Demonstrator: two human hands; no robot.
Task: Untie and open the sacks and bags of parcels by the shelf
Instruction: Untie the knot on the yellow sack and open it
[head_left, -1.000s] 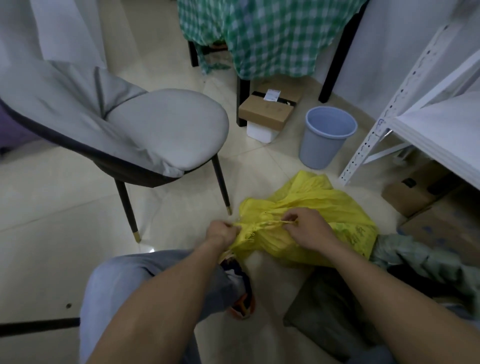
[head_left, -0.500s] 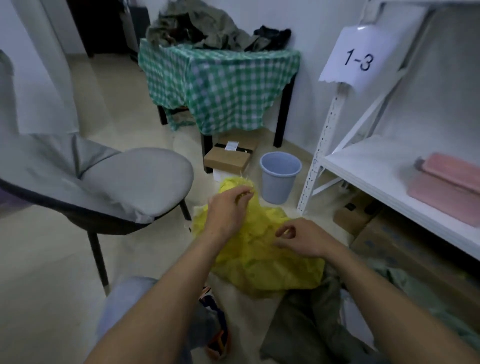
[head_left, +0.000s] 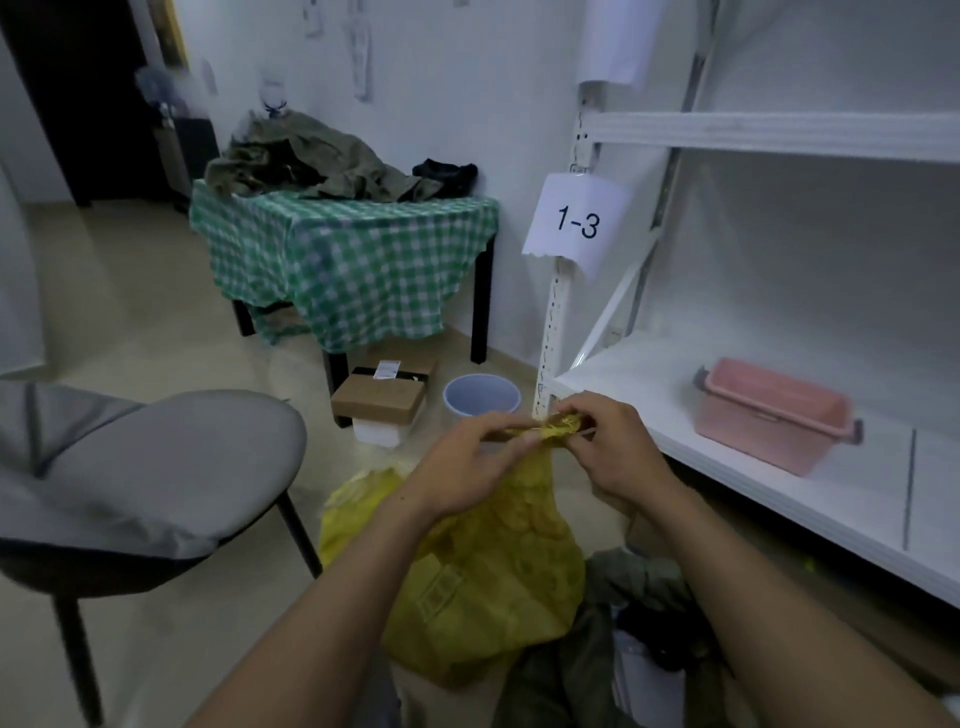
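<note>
I see the yellow bag (head_left: 483, 582) on the floor just beside the white shelf (head_left: 779, 499), neck drawn upward. L hand (head_left: 467, 467) & R hand (head_left: 618, 452) both pinch the twisted knot (head_left: 558, 428) at its top, fingers curled round it.

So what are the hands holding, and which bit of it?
The left hand and the right hand both pinch the crinkly yellow plastic bag at its bunched top.
</note>
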